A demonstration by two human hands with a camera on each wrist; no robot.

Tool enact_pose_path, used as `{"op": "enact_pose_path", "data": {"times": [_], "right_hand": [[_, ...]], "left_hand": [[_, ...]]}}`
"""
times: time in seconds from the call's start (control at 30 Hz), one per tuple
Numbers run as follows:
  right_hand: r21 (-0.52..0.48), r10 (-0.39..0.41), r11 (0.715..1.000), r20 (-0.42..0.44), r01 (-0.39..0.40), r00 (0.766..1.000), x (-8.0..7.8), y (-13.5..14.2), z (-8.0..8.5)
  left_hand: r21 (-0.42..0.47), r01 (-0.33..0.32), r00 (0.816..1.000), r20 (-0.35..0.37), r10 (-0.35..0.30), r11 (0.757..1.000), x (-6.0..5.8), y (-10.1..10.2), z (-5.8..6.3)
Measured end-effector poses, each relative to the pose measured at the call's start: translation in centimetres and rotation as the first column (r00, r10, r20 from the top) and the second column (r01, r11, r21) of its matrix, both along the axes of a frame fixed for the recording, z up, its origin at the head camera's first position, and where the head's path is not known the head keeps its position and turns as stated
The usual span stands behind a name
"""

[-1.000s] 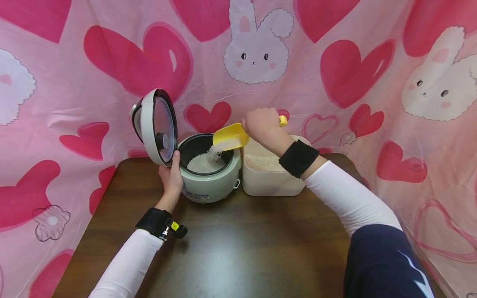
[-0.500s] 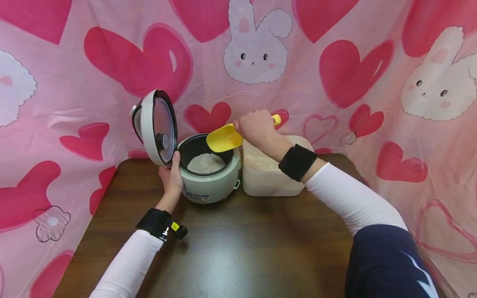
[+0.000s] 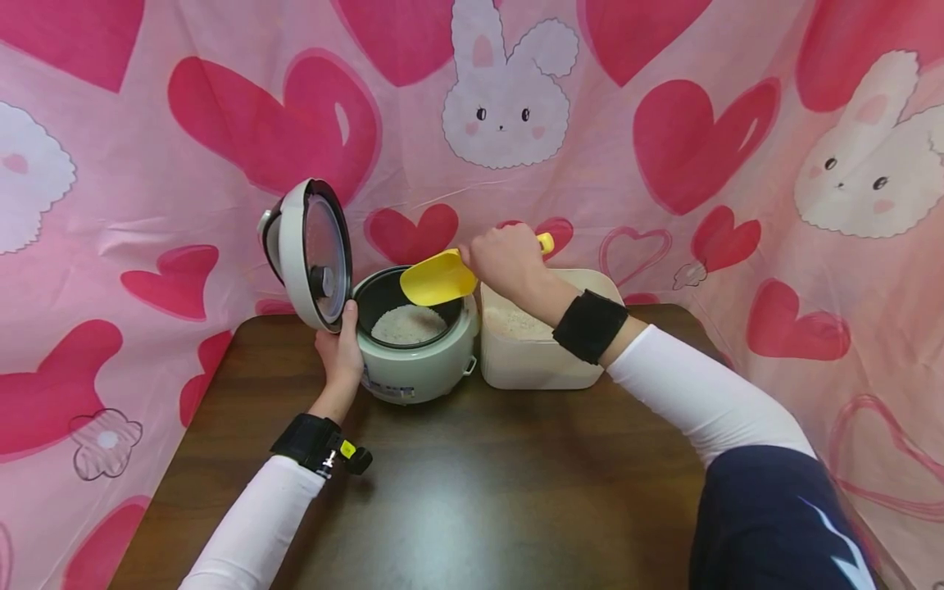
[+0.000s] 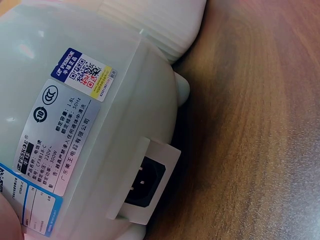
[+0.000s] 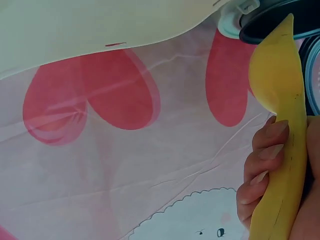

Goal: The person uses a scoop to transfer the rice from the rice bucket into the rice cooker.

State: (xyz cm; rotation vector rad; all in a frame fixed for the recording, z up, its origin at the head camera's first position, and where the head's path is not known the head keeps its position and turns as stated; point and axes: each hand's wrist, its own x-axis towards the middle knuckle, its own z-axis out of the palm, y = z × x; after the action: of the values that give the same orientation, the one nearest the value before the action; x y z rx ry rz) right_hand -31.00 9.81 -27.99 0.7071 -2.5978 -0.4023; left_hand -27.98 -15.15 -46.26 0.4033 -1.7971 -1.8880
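Observation:
A pale green rice cooker (image 3: 413, 377) stands with its round lid (image 3: 295, 262) raised on the left; white rice (image 3: 408, 325) lies in the dark inner pot. My left hand (image 3: 341, 360) rests against the cooker's left side, thumb pointing up beside the lid's lower edge. Its other fingers are mostly hidden. Over the pot, my right hand (image 3: 505, 260) grips the handle of a yellow scoop (image 3: 440, 279), whose blade tilts down above the pot's opening. No rice shows on the blade. In the right wrist view, fingers (image 5: 262, 160) curl round the scoop's handle.
A cream rice bin (image 3: 542, 365) holding more rice (image 3: 516, 319) stands right of the cooker, under my right forearm. The brown wooden table (image 3: 457, 492) ends at a pink curtain (image 3: 413, 156) with hearts and rabbits. A power socket (image 4: 145, 182) projects from the cooker's side.
The rice that was pouring from the scoop has stopped falling. My right hand and scoop have shifted slightly left and down, the blade tipping further over. My left hand stays put.

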Motion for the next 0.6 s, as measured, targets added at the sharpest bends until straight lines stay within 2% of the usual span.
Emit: {"op": "enact_pose_path", "data": {"times": [0.27, 0.43, 0.6], "right_hand": [[-0.096, -0.061, 0.993, 0.099, 0.071, 0.993, -0.4, 1.8, -0.1], [-0.149, -0.059, 0.985, 0.161, 0.083, 0.985, -0.6, 4.8, -0.2], [-0.243, -0.103, 0.957, 0.229, 0.16, 0.968, -1.0, 8.5, -0.7]], "left_hand": [[-0.006, 0.009, 1.0, 0.005, -0.009, 1.0, -0.3, -0.1, -0.2], [-0.016, 0.013, 1.0, -0.004, -0.013, 1.0, -0.3, -0.3, -0.4], [-0.025, 0.013, 1.0, -0.007, -0.013, 1.0, -0.2, -0.3, -0.3]]}}
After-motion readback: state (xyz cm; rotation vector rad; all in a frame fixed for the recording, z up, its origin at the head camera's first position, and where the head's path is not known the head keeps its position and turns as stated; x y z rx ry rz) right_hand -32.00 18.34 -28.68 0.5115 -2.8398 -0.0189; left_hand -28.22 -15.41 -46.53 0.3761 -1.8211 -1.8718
